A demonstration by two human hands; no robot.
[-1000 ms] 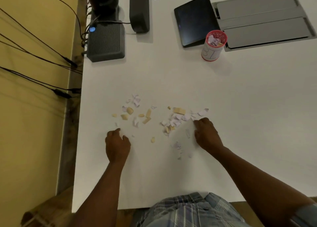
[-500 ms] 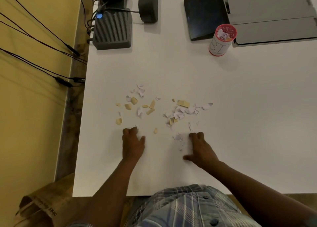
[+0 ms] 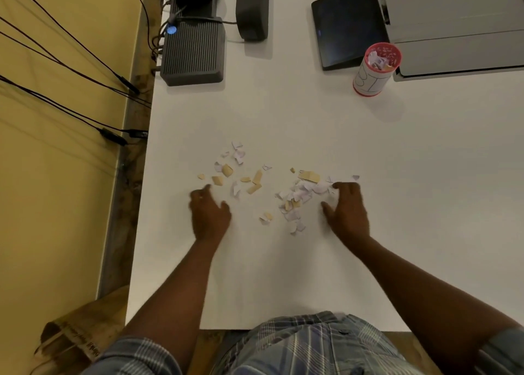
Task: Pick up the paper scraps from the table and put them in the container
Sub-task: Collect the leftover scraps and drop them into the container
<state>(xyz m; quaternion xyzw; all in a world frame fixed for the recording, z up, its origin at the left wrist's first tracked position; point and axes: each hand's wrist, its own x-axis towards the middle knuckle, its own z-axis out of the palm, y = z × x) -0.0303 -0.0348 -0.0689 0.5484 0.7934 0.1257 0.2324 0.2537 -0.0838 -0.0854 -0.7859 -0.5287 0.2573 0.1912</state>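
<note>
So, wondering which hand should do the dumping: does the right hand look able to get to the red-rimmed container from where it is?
Probably yes. The right hand rests by the paper scraps, and only bare table lies between it and the container, which stands upright and open on that same side.

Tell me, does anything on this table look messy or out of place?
Yes: torn paper scraps, white and tan, lie strewn loose on the white table between the left hand and the right hand. The red-rimmed container stands upright further back with scraps already inside. Nothing else looks odd.
</note>
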